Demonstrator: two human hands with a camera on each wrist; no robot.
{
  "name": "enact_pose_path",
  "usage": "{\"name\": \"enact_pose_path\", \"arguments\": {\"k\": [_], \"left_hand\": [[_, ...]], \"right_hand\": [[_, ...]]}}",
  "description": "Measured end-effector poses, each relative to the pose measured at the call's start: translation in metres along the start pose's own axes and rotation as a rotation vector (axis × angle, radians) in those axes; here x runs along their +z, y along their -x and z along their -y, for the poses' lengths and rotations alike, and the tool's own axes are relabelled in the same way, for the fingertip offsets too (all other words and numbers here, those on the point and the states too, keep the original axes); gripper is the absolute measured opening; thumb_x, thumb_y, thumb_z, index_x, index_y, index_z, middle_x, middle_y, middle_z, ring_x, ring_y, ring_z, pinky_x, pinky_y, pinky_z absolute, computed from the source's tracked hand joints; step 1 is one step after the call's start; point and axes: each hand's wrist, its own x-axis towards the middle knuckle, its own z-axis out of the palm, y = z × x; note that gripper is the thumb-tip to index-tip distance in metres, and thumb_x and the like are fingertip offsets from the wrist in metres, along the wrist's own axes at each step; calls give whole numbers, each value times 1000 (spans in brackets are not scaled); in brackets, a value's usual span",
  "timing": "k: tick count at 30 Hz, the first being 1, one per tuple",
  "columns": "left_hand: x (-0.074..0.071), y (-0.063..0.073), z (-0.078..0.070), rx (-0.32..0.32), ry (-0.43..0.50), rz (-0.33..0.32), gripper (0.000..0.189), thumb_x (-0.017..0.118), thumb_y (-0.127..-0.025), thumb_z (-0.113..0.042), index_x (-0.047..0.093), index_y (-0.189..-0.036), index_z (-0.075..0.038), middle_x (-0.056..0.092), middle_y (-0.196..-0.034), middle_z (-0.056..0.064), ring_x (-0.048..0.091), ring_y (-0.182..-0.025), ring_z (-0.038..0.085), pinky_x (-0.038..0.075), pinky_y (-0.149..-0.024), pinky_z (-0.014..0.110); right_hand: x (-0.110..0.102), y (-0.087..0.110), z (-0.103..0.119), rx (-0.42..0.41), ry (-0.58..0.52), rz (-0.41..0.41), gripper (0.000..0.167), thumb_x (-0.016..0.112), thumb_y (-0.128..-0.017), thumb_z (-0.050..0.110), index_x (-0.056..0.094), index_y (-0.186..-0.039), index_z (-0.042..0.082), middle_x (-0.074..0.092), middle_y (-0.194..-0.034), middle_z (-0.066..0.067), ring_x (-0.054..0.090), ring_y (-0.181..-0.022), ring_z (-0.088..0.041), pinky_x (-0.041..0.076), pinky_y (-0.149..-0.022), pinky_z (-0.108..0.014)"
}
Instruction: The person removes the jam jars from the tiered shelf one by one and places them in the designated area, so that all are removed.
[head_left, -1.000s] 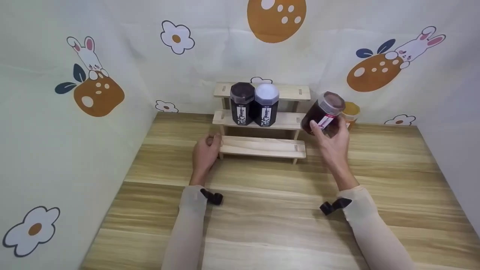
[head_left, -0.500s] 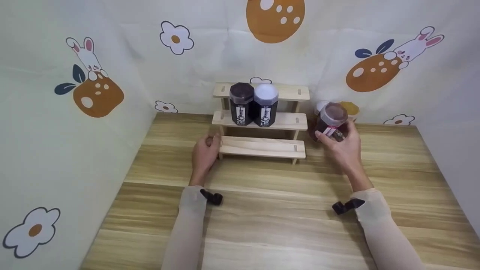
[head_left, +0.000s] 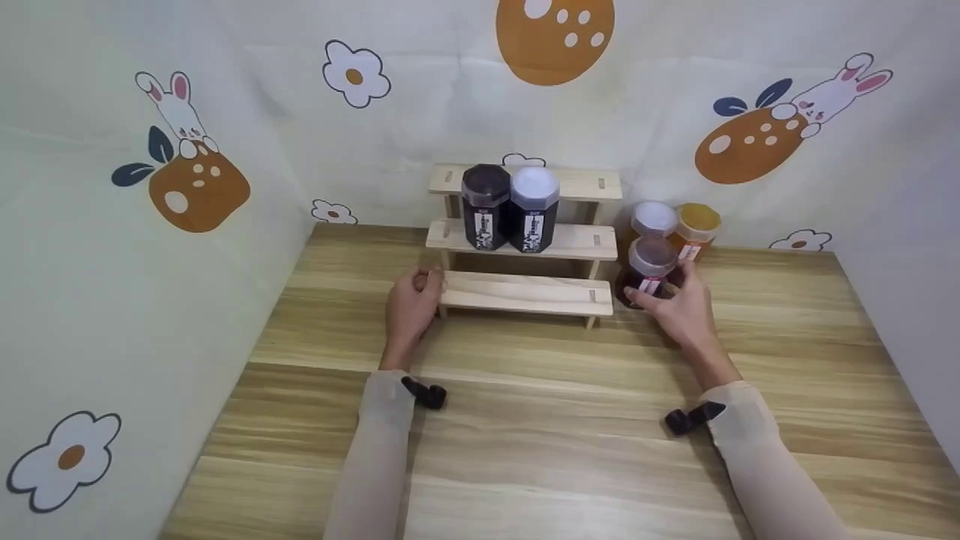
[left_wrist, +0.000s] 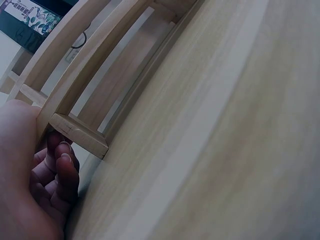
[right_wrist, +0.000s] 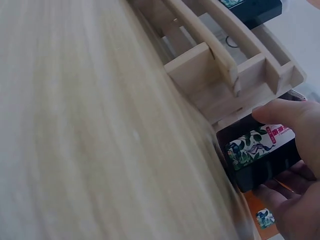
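A three-tier wooden display rack stands at the back of the table. At the left end of its lowest step, my left hand grips the board, thumb above and fingers curled beneath in the left wrist view. My right hand holds a dark jar with a clear lid and a pink-and-white label, right of the rack. The right wrist view has this jar upright against the tabletop, between thumb and fingers. Two dark jars, one brown-topped and one white-topped, sit side by side on the middle step.
Behind the held jar stand a white-lidded jar and an orange jar. A patterned cloth covers the walls around the wood-grain table. Each sleeve carries a small black wrist camera.
My right hand has lowered the dark jar from beside the middle step to the tabletop, righting it from a tilt. The white-lidded jar behind has come into view. My left hand stays put.
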Motion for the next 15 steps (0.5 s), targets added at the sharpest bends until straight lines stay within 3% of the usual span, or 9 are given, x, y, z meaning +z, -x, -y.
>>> {"name": "enact_pose_path", "arguments": {"k": [7,15], "left_hand": [[1,-1,0,-17,16,-2,31,58,-108,-49,74,-104,-23,73,-81,-2,61,-62,18,44,-57,33],[2,-1,0,-43,49,14,31,58,-108,-50,72,-102,-23,71,-79,-2,60,-59,16,45,-52,30]], "right_hand": [[0,-3,-3,-16,2,7,95,97,-82,18,39,-153,-5,54,-154,-31,56,-144,-48,47,-119,-55],[3,-3,-6,-19,-1,-16,96,95,-84,19,37,-156,-3,53,-156,-31,54,-147,-45,45,-122,-53]]}}
